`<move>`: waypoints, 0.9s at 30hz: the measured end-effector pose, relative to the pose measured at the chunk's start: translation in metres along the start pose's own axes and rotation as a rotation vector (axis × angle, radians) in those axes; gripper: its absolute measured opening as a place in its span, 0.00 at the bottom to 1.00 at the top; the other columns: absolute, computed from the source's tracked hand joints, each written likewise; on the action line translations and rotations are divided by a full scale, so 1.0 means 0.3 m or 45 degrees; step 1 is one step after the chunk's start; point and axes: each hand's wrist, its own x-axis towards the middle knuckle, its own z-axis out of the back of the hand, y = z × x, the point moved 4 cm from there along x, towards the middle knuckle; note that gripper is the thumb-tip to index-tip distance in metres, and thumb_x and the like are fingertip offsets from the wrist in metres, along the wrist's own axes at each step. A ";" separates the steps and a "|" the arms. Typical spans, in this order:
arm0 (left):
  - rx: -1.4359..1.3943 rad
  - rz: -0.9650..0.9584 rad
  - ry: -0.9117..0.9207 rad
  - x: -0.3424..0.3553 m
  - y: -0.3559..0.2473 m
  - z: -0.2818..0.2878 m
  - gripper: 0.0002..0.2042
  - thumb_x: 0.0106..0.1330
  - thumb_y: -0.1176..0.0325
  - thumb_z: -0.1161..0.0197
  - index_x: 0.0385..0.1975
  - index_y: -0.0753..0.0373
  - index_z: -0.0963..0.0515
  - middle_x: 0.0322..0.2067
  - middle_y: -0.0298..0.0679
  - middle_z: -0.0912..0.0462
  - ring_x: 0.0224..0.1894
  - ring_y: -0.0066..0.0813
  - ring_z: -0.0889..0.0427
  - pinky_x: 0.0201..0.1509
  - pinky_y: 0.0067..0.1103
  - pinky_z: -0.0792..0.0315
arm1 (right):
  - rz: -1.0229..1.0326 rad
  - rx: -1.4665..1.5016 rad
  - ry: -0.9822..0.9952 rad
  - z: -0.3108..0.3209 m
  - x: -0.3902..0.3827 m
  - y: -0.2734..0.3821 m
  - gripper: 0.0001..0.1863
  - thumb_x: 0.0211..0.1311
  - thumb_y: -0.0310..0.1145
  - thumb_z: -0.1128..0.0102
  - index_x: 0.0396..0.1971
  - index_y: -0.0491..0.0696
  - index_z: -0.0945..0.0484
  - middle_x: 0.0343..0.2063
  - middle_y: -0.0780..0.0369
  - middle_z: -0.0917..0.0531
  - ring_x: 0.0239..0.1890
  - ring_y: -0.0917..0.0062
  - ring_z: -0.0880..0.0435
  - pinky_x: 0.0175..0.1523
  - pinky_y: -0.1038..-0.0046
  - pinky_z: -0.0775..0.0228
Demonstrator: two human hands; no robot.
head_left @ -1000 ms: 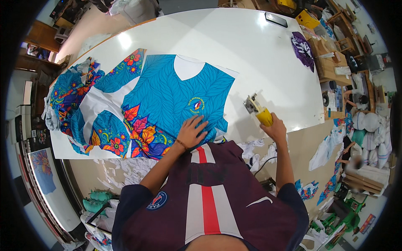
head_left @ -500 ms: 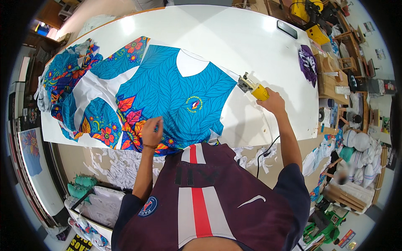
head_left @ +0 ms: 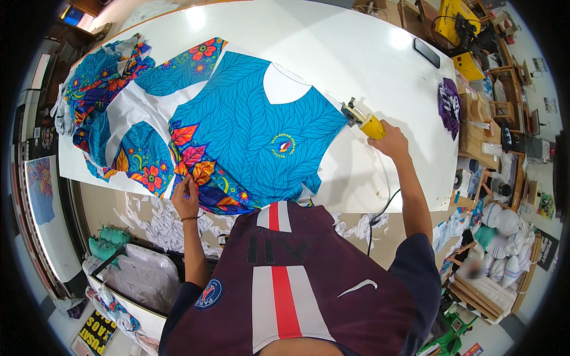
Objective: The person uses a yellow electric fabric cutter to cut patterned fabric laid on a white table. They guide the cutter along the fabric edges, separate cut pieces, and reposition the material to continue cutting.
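A blue leaf-patterned shirt panel [head_left: 237,113], with orange and pink flowers along its lower left, lies on the white table. My left hand [head_left: 186,200] is at its lower left edge, its fingers pinched on the printed fabric. My right hand [head_left: 392,142] is wrapped round the yellow body of a small electric fabric cutter [head_left: 371,126]. The cutter's metal head rests by the panel's upper right corner, next to the shoulder edge. From the cutter a cord runs down over the table's near edge.
Bunched printed fabric [head_left: 89,95] is heaped at the table's left end. A phone [head_left: 426,53] and a purple cloth piece [head_left: 449,107] lie at the right. White scraps [head_left: 154,222] litter the floor below. Near the lower left stands a bin [head_left: 139,279].
My left hand has moved left and down from over the panel to its lower edge, and its fingers now pinch the cloth. The cutter stays by the shoulder corner in my right hand.
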 end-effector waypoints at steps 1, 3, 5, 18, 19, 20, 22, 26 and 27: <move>-0.021 0.002 -0.005 -0.002 -0.007 -0.002 0.07 0.71 0.72 0.31 0.44 0.66 0.13 0.32 0.42 0.13 0.29 0.26 0.16 0.32 0.23 0.24 | 0.011 0.017 0.025 -0.002 0.017 0.007 0.37 0.45 0.56 0.29 0.58 0.58 0.22 0.43 0.53 0.13 0.47 0.56 0.12 0.50 0.55 0.18; -0.063 0.007 -0.016 -0.002 -0.024 -0.012 0.07 0.71 0.72 0.31 0.44 0.66 0.13 0.32 0.42 0.13 0.29 0.26 0.16 0.32 0.23 0.24 | 0.028 0.032 0.046 -0.001 0.040 0.020 0.36 0.45 0.56 0.30 0.56 0.58 0.23 0.43 0.54 0.14 0.48 0.57 0.12 0.51 0.54 0.19; -0.077 0.017 -0.010 -0.006 -0.024 -0.022 0.07 0.71 0.73 0.31 0.44 0.66 0.13 0.32 0.42 0.14 0.29 0.26 0.16 0.32 0.22 0.24 | 0.045 0.027 0.035 0.015 0.053 0.059 0.36 0.46 0.56 0.30 0.56 0.58 0.23 0.44 0.54 0.14 0.48 0.58 0.12 0.51 0.54 0.19; -0.002 0.126 0.008 -0.044 -0.064 0.004 0.07 0.71 0.73 0.32 0.44 0.66 0.13 0.31 0.41 0.14 0.29 0.28 0.16 0.34 0.23 0.23 | 0.144 0.011 0.050 0.093 0.171 0.286 0.33 0.46 0.55 0.29 0.52 0.55 0.21 0.44 0.55 0.14 0.48 0.59 0.12 0.51 0.57 0.19; 0.012 0.138 0.021 -0.049 -0.065 0.007 0.07 0.71 0.73 0.32 0.44 0.66 0.13 0.30 0.41 0.14 0.29 0.28 0.16 0.34 0.23 0.23 | 0.155 0.010 0.050 0.094 0.183 0.297 0.33 0.46 0.55 0.29 0.52 0.55 0.21 0.44 0.55 0.14 0.49 0.60 0.12 0.51 0.57 0.19; 0.026 0.150 0.035 -0.052 -0.064 0.009 0.07 0.71 0.73 0.32 0.44 0.66 0.13 0.30 0.41 0.14 0.29 0.27 0.16 0.34 0.23 0.23 | 0.166 0.009 0.049 0.095 0.195 0.309 0.33 0.46 0.56 0.29 0.52 0.55 0.21 0.44 0.55 0.14 0.50 0.60 0.13 0.51 0.57 0.19; 0.026 0.161 0.031 -0.058 -0.062 0.010 0.07 0.70 0.73 0.32 0.44 0.66 0.13 0.30 0.41 0.14 0.29 0.27 0.16 0.34 0.23 0.24 | 0.207 0.011 0.011 0.095 0.218 0.340 0.33 0.46 0.55 0.29 0.52 0.55 0.22 0.44 0.55 0.14 0.52 0.61 0.13 0.52 0.57 0.19; 0.001 0.191 0.000 -0.076 -0.052 0.015 0.07 0.70 0.73 0.32 0.44 0.66 0.13 0.31 0.42 0.13 0.30 0.28 0.15 0.34 0.24 0.24 | 0.239 -0.007 0.006 0.126 0.259 0.408 0.33 0.47 0.54 0.29 0.54 0.56 0.22 0.45 0.56 0.13 0.55 0.61 0.15 0.54 0.56 0.19; 0.002 0.208 0.003 -0.083 -0.049 0.020 0.07 0.70 0.73 0.32 0.44 0.66 0.13 0.32 0.42 0.13 0.30 0.28 0.15 0.34 0.24 0.24 | 0.279 -0.014 -0.009 0.131 0.272 0.418 0.34 0.47 0.54 0.29 0.55 0.56 0.22 0.46 0.56 0.13 0.55 0.61 0.15 0.55 0.56 0.19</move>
